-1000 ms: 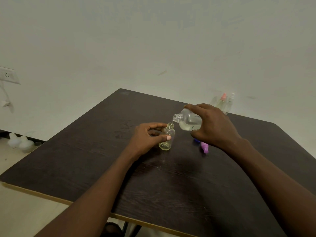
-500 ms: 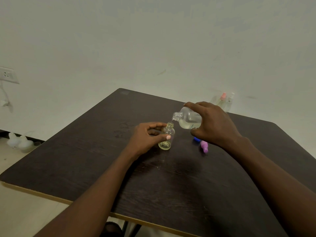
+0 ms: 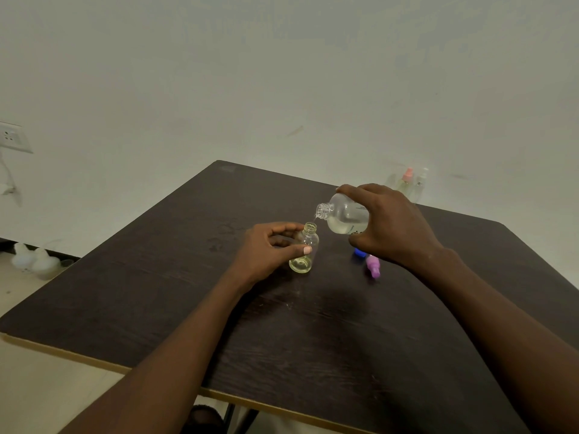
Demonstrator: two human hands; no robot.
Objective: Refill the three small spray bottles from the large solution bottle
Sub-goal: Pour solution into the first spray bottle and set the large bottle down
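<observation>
A small clear bottle [image 3: 304, 249] stands uncapped on the dark table [image 3: 156, 277], with a little yellowish liquid at its bottom. My left hand [image 3: 266, 249] holds it between thumb and fingers. My right hand [image 3: 388, 227] grips the large solution bottle [image 3: 343, 217], tipped on its side with its open mouth just above the small bottle's neck; a thin stream runs down. A purple spray cap [image 3: 373, 266] and a blue cap [image 3: 359, 252] lie on the table under my right hand. Two more small spray bottles [image 3: 412, 184] stand at the table's far edge, one with a pink top, one white.
A pale wall runs behind the table, with a socket [image 3: 11, 137] at the left. White plastic containers [image 3: 34, 261] sit on the floor at the left. The table's light front edge [image 3: 94, 360] runs diagonally below my arms.
The large bottle has shifted slightly higher and stays tipped over the small bottle. Both hands hold as before.
</observation>
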